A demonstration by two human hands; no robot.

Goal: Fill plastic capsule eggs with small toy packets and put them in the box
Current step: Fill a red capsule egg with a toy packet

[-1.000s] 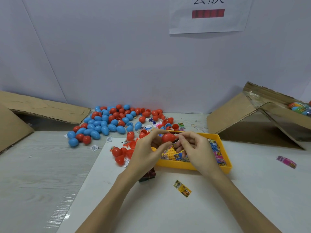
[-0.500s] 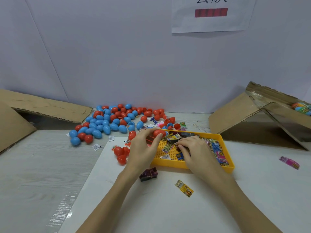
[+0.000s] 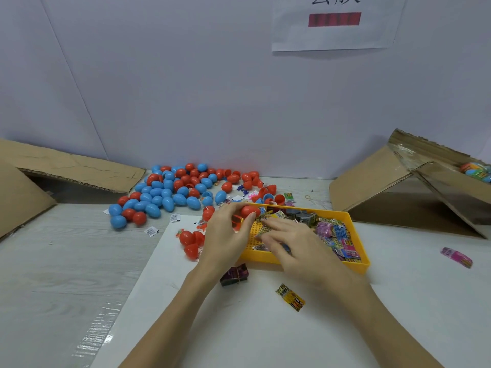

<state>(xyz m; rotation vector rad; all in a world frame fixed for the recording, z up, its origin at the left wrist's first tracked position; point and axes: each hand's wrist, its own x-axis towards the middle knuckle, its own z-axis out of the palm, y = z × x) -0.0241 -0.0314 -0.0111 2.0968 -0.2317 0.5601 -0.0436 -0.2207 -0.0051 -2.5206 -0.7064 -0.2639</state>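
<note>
Hands over yellow tray on surface. Left hand gripped red egg at tray's far-left corner; right hand lay on toy packets, fingers blurred, apparently relaxed.

We are looking at a red capsule egg lying at the near-left corner of the yellow tray, its glossy shell showing between the fingers closing round it. Small toy packets, printed in pink, blue and yellow, are lying heaped flat across the tray's right half. A pile of capsule eggs, blue and red, is sitting against the far wall, some of the red ones lying open as halves. At the far right the cardboard box is standing tilted with its flaps open, filled eggs showing inside.
</note>
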